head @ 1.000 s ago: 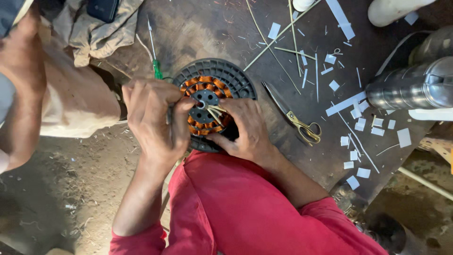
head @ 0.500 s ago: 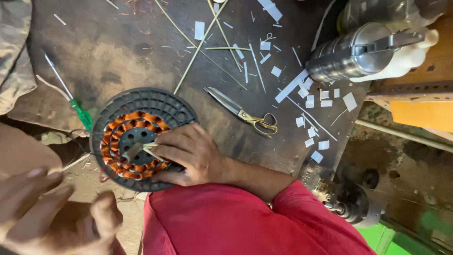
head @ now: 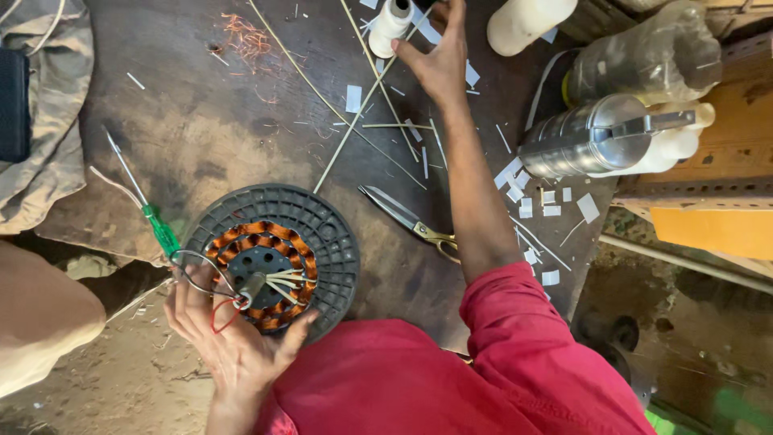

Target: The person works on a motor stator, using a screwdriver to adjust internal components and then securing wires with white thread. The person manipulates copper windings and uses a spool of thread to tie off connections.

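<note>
Stator (head: 270,262): round, dark grey ribbed plastic disc with a ring of glossy copper windings about a black hub; pale sleeved leads and thin red and grey wires fan out from the centre. It lies flat at the near edge of the board (head: 201,121), which is dark, scuffed and dusty.

Left hand (head: 229,342): palm up, fingers spread under and against the stator's near rim, cradling it loosely rather than clenched; the red and grey wires loop across the fingers.

Right hand (head: 439,60): arm stretched to the far side of the board, fingers curled open, fingertips just beside the spool (head: 390,24), a white cylinder of wound thread. Whether they touch it cannot be told; nothing is clasped.

Screwdriver (head: 145,205): slim steel shaft, translucent green handle, lying just left of the stator.

Scissors (head: 407,217): steel blades shut, brass-coloured handles partly hidden under the right forearm.

Flask (head: 596,137): brushed metal cylinder on its side at the right edge.

Sticks (head: 354,113): thin pale slivers crossed over the board's middle.

Paper scraps (head: 531,197): small white rectangles scattered right of the arm.

Copper wire scrap (head: 245,32): fine tangled strands at the far edge.

Cloth (head: 48,121): crumpled khaki fabric at left.
</note>
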